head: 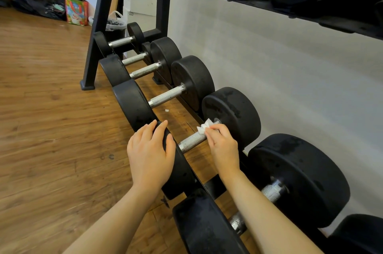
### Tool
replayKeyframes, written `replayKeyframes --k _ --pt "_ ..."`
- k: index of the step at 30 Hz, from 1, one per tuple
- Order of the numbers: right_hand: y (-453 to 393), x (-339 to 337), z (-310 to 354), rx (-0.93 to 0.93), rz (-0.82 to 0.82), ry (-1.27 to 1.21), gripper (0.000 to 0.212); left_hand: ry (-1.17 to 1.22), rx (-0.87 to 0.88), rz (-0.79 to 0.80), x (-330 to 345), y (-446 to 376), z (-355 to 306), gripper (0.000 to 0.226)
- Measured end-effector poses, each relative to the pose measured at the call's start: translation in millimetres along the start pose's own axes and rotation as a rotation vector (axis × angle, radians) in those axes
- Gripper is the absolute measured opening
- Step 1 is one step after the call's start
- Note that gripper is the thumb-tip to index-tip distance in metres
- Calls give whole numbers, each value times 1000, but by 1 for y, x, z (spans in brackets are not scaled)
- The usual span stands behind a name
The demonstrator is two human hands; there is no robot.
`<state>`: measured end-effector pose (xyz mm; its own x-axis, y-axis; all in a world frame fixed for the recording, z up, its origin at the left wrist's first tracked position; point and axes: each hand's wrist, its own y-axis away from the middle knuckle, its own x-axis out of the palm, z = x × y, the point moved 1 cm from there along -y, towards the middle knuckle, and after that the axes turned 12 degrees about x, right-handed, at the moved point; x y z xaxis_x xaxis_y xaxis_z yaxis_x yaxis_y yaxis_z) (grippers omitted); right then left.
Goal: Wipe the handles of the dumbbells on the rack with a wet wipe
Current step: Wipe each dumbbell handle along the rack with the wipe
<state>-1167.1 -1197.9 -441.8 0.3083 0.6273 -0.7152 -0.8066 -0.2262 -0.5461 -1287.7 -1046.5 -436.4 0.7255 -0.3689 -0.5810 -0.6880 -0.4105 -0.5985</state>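
A row of black dumbbells with knurled metal handles lies on the low tier of the black rack [97, 25]. My right hand [222, 146] pinches a crumpled white wet wipe [204, 127] against the far end of one dumbbell's handle [191, 141], close to its rear weight head [234, 114]. My left hand [150, 154] rests with straight fingers over the top of that dumbbell's front head [178, 170]. The neighbouring handle [166, 96] lies bare to the left. My right forearm partly hides the handle [271, 191] of the dumbbell to the right.
An upper shelf [269, 5] with larger dumbbells overhangs at the top right. A white wall runs behind the rack. Wooden floor spreads to the left, with bags [76, 11] and clutter by the far wall. A small white scrap [166, 110] lies on the floor under the rack.
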Motion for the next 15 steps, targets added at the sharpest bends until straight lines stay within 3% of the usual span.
replayKeyframes --k 8,15 --pt "-4 -6 -7 2 -43 233 22 -5 8 -3 -1 1 0 58" --pt "-3 -10 -4 51 -33 201 15 2 15 -21 0 1 0 49"
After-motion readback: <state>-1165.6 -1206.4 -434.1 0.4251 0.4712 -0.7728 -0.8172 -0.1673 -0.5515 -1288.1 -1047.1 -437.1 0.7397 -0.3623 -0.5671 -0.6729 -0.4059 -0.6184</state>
